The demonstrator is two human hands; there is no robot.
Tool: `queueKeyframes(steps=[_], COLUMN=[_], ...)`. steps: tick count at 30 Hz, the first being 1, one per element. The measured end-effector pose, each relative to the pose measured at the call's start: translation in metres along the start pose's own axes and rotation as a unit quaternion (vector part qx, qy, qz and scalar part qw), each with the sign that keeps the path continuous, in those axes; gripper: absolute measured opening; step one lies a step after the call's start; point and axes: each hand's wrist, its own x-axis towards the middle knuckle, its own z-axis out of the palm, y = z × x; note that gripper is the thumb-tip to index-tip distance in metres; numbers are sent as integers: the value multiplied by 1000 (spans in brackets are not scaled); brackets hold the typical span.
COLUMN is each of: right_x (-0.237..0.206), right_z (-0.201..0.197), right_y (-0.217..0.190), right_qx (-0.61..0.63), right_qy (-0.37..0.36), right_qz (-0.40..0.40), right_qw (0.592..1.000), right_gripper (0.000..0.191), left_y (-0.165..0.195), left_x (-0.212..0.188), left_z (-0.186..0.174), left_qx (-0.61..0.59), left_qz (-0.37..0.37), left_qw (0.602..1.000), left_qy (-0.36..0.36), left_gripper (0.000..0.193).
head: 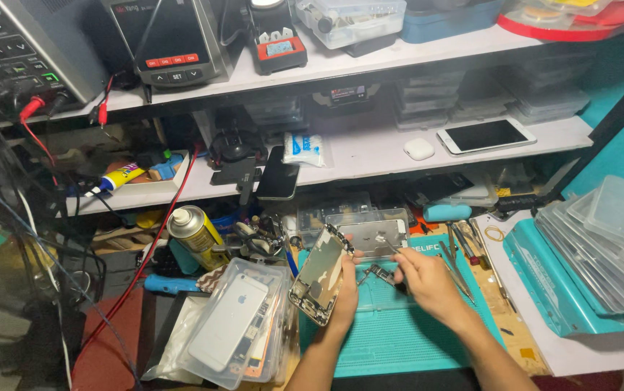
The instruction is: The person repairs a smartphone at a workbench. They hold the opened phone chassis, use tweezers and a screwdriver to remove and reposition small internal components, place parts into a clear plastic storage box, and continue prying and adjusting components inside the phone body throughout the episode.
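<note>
Left hand (344,289) grasps the opened phone housing (319,275) tilted; right hand (424,279) pinches tweezers (388,246). Keep the housing steady, tweezers moving gently.

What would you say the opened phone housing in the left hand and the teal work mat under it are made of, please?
The opened grey phone housing looks like bare metal, given its dull sheen. The ribbed teal work mat seems to be matte rubber or silicone.

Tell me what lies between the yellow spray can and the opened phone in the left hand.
In the head view, between the yellow spray can and the opened phone held in the left hand, lies a heap of metal scissors and pliers.
</note>
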Motion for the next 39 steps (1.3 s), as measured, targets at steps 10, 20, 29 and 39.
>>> queueKeyframes(steps=[10,20,29,39], right_x=[-14,-2,-5,14], right_z=[-59,34,-10,-17], right_y=[18,11,-2,17], right_qx=[-110,-203,-170,169], right_qy=[-74,-197,-88,49], right_qz=[54,-62,-37,-62], right_qw=[990,957,981,982], right_gripper=[31,28,26,26], left_y=[-37,-22,8,3], left_x=[15,-5,-5,8], left_z=[-35,-74,-64,-24], left_qx=[-67,51,-5,24], left_qz=[-54,-29,-31,-115], left_qw=[996,998,999,967], left_qy=[-14,-4,-39,-225], left_gripper=[33,24,15,25])
